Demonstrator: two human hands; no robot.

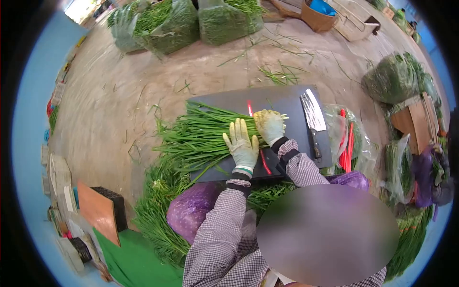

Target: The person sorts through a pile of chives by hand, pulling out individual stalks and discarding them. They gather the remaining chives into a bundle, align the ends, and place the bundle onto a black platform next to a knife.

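A thick bunch of long green stalks (pixel 198 134) lies across a dark board (pixel 291 103). My left hand (pixel 243 144), in a pale glove with yellowed fingers, rests flat on the bunch with its fingers spread. At the right end of the bunch, my right hand (pixel 270 125), gloved the same way, is closed round the stalks, whose pale ends poke out beyond it. Beneath the bunch runs a red strip (pixel 265 161), showing above and below it. To the right on the board lies a cleaver (pixel 313 115) with a dark handle pointing toward me.
Loose green stalks (pixel 162 215) are heaped at the board's near left. Red strips (pixel 349 148) lie on a plastic bag to the right. Full bags of greens (pixel 167 28) stand at the far side, near a brown basket (pixel 318 16). A green sheet (pixel 138 260) is at lower left.
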